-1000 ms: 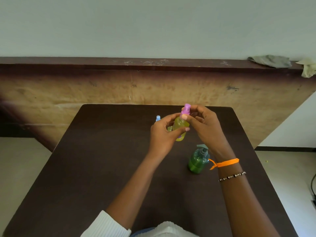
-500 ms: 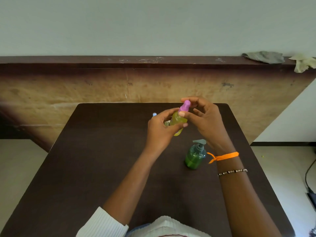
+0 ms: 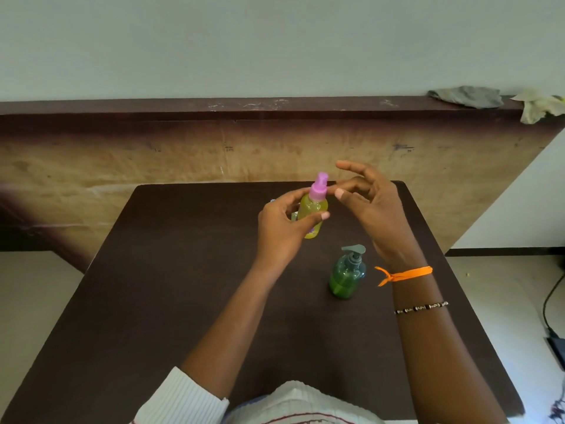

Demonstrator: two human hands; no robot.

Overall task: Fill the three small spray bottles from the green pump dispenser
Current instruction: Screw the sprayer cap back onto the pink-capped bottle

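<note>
My left hand (image 3: 279, 231) grips a small spray bottle (image 3: 312, 209) full of yellow-green liquid, held upright above the dark table (image 3: 183, 286). Its pink spray cap (image 3: 319, 186) sits on top. My right hand (image 3: 371, 206) hovers just right of the cap with fingers spread, touching nothing. The green pump dispenser (image 3: 347, 275) stands on the table below my right wrist, its grey pump head pointing left. Behind my left hand a second small bottle shows only as a blue cap tip (image 3: 272, 201) and a clear sliver; a third bottle is not visible.
A brown wooden ledge (image 3: 214, 107) runs along the wall behind the table, with a grey cloth (image 3: 466, 97) and a pale cloth (image 3: 539, 107) on its right end. A black cable (image 3: 552, 304) lies on the floor at the right.
My right hand has let go of the pink cap and drawn back to the right with fingers spread. The left hand still holds the bottle.
</note>
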